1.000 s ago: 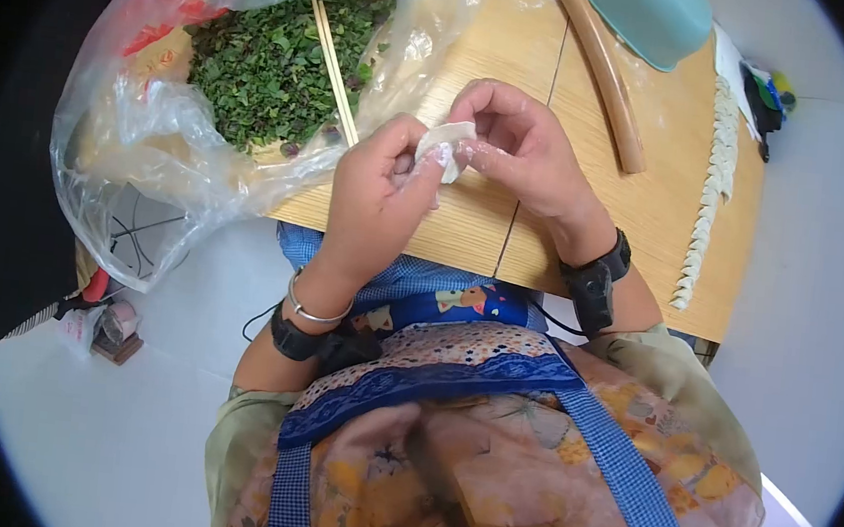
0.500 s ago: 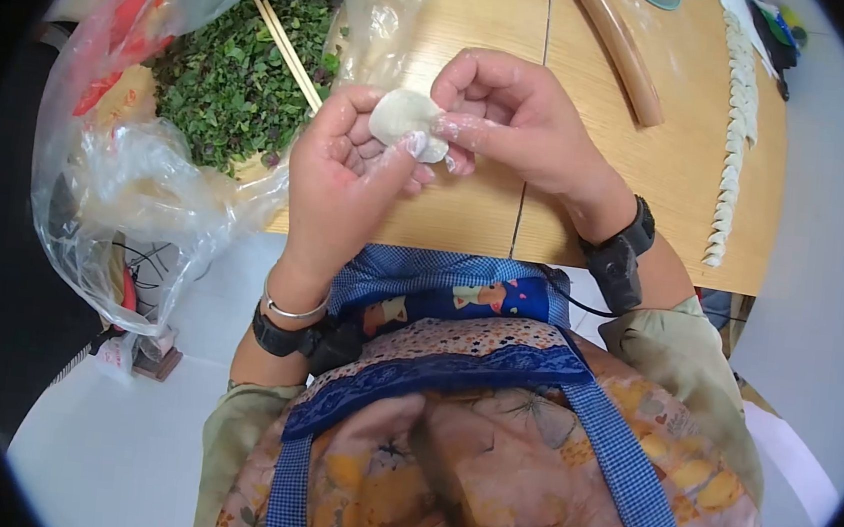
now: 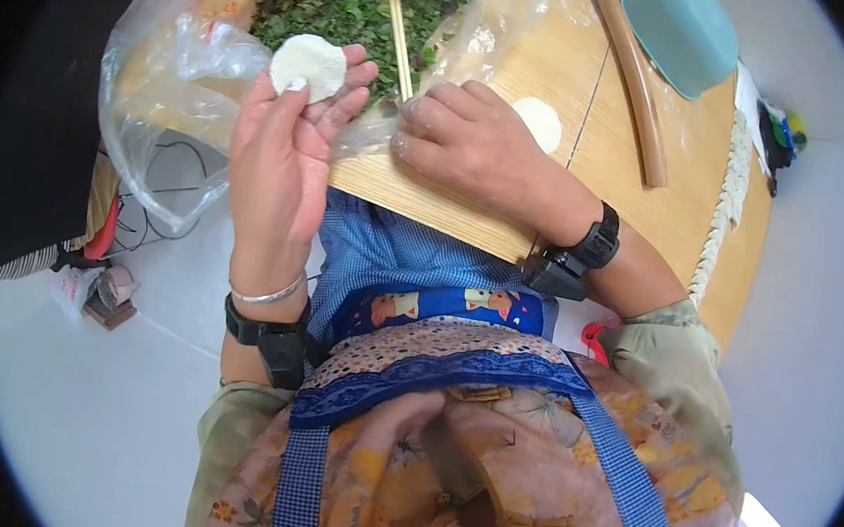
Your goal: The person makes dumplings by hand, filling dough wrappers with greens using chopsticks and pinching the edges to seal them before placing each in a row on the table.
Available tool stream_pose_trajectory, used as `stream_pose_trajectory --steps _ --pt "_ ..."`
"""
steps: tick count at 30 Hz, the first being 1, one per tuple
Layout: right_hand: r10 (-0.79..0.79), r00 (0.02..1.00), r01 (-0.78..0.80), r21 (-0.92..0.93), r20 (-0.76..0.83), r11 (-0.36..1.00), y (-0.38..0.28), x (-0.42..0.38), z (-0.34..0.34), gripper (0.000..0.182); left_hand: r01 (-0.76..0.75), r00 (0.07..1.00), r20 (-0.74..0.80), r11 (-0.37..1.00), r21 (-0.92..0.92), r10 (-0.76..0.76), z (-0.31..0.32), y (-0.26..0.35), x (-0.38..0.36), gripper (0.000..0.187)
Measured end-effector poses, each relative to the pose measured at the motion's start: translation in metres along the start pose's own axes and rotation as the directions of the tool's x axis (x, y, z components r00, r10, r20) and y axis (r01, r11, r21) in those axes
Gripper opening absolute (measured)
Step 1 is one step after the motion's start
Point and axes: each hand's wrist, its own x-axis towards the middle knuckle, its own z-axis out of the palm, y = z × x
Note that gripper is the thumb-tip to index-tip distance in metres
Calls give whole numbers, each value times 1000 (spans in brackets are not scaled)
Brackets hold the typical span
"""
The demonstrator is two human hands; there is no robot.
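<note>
A round white dough wrapper (image 3: 311, 66) rests on the fingers of my left hand (image 3: 286, 156), and the thumb presses on its lower edge. My right hand (image 3: 477, 153) is closed at the near end of a pair of wooden chopsticks (image 3: 399, 36); its fingertips are hidden. The chopsticks lie across chopped green filling (image 3: 318, 16) inside a clear plastic bag (image 3: 138, 68). Just behind my right hand, a second dough wrapper (image 3: 538, 125) lies on the wooden table (image 3: 589, 193), partly covered by the hand.
A wooden rolling pin (image 3: 639, 102) lies on the table to the right. Beyond it stands a teal plastic bowl (image 3: 685, 36). Overlapping pale dough pieces (image 3: 721, 214) run in a long row along the right edge. The bag hangs over the table's left edge.
My hands have parted. The left has moved left with a wrapper, while the right has come to the chopsticks' near end. Another wrapper now shows on the table. The view has shifted.
</note>
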Motion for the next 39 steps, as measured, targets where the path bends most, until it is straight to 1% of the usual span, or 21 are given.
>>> stream_pose_trajectory --steps 1,3,5,7,8,10,11,13,14,15,17,19,21,22,27,29,31,33,34,37,39 --pt "-25 999 24 8 41 1000 0 3 0 13 -12 1000 -3 1000 -7 12 -3 -3 -1 28" --pt "-47 997 46 28 59 999 1 6 -2 12 89 996 22 993 -76 -88 -9 -13 -2 28" --pt "-72 995 69 40 76 997 5 10 -4 12 91 996 25 992 -83 -89 -10 -19 -9 28" --pt "-45 998 51 129 -50 990 7 13 -6 11 115 993 46 993 -36 -113 -14 -26 -12 28" --pt "-58 997 63 127 -43 990 9 14 -7 11 120 992 55 992 -39 -118 -17 -28 -12 29" --pt "61 971 -28 141 -231 990 11 22 -14 14 116 992 59 992 -47 -113 -20 -29 -12 29" --pt "47 973 -15 140 -225 990 13 27 -17 14 125 990 68 991 -42 -122 -21 -30 -13 29" --pt "267 919 -194 258 -291 947 18 38 -23 19 122 991 64 990 -67 -118 -23 -31 -13 29" --pt "268 896 -198 223 -353 954 27 41 -18 19 127 990 65 989 -82 -122 -24 -32 -13 29" --pt "261 897 -189 223 -356 956 36 44 -13 19 118 992 63 990 -81 -114 -25 -32 -12 29" --pt "384 846 -229 399 -370 888 49 49 -6 13 140 989 69 984 -114 -133 -27 -33 -12 29" --pt "322 849 -188 331 -418 925 59 53 -24 9 139 990 52 984 -115 -134 -28 -32 -10 30" --pt "585 740 -216 706 -332 675 58 54 -46 16 146 989 33 982 -121 -143 -26 -33 -11 30" --pt "599 747 -227 735 -289 638 56 57 -62 23 143 990 20 982 -123 -142 -24 -32 -11 30" --pt "644 732 -198 835 -222 514 42 45 -75 22 129 991 -12 983 -132 -132 -26 -33 -11 26" --pt "636 759 -226 858 -142 461 39 39 -75 22 138 990 16 989 -59 -137 -35 -39 -9 24" --pt "618 775 -218 864 -129 454 40 38 -77 21 152 988 -18 987 -49 -153 -37 -40 -8 22" --pt "585 810 -267 857 -49 441 37 38 -75 21 157 986 -48 987 -33 -158 -34 -39 -7 21" --pt "559 827 -232 867 -63 441 37 39 -68 20 159 985 -60 986 -39 -161 -32 -37 -8 21" --pt "535 844 -235 865 -45 443 38 38 -61 23 162 983 -79 986 -36 -165 -29 -34 -7 22" --pt "567 822 -227 884 -51 409 35 38 -56 19 165 982 -85 986 -33 -167 -27 -34 -6 22"
